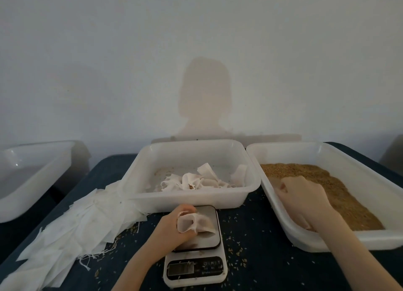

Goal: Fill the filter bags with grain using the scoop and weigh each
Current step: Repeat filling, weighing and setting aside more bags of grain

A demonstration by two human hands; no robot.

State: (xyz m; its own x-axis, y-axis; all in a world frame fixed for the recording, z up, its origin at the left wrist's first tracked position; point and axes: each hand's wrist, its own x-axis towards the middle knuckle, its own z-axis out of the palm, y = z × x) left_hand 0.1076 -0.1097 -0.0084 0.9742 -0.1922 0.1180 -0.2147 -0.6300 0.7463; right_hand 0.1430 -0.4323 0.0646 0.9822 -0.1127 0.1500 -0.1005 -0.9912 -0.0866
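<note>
Head view shows us our left hand (pixel 174 227) at 6 o'clock, its grip clamped on a white filter bag (pixel 195 224) with the mouth held open, just above the plate of the digital scale (pixel 196 258). Our right hand (pixel 303 199) is at 3 o'clock inside the grain tray (pixel 370 240), lying on the brown grain (pixel 340 190); we cannot tell whether its grip is together or apart, as the fingers are sunk in the grain, and we cannot make out a scoop. At 12 o'clock, touching the grain tray's left wall, a middle tray (pixel 192 200) holds crumpled bags (pixel 202 180). A sheaf of flat empty bags (pixel 76 236) lies at 8 o'clock on the dark counter (pixel 257 258), partly tucked under the middle tray. Loose grains are scattered around the scale. A third tray (pixel 32 175) sits at 10 o'clock, off the counter's left edge.
</note>
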